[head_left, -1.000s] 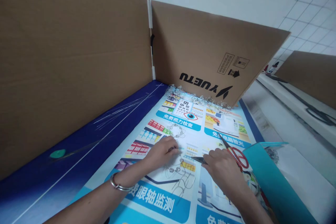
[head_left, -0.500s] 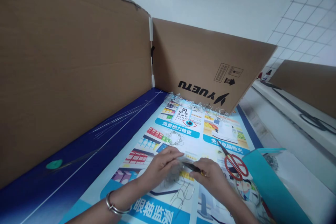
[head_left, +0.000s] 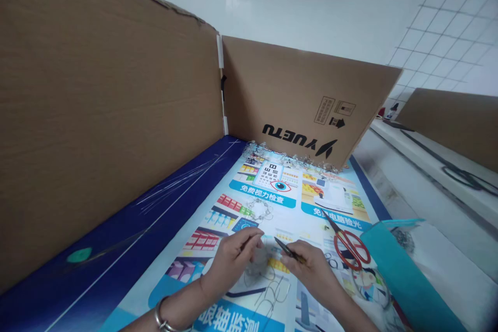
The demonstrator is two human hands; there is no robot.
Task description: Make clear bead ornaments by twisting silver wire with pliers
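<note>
A person is working at a low bench walled by a tall cardboard panel [head_left: 109, 114] and a second panel printed with a logo [head_left: 295, 98], both rising well beyond the fingertips. A glossy printed poster [head_left: 249, 189] is lying under both hands. Beyond the fingers, a crumpled clear strand [head_left: 288, 156] is resting along the poster's far edge, and a looser beaded strand [head_left: 259, 209] is lying nearer. To the right of the fingers, a teal folder [head_left: 404, 270] is leaning with a wire clump [head_left: 402, 238] sitting at its far corner; what it otherwise contains is hidden. Red-handled scissors [head_left: 347, 249] are lying just past the right fingers, unheld. The left hand [head_left: 233, 262] is curling its fingers closed beside a clear tangle [head_left: 259, 262], though whether they are gripping anything cannot be told. The right hand [head_left: 315, 272] is pinching a small dark tool [head_left: 288, 250] between thumb and fingers. Wire loops [head_left: 270, 295] are trailing below the fingers, so the tangle appears only part worked, with much loose material remaining.
</note>
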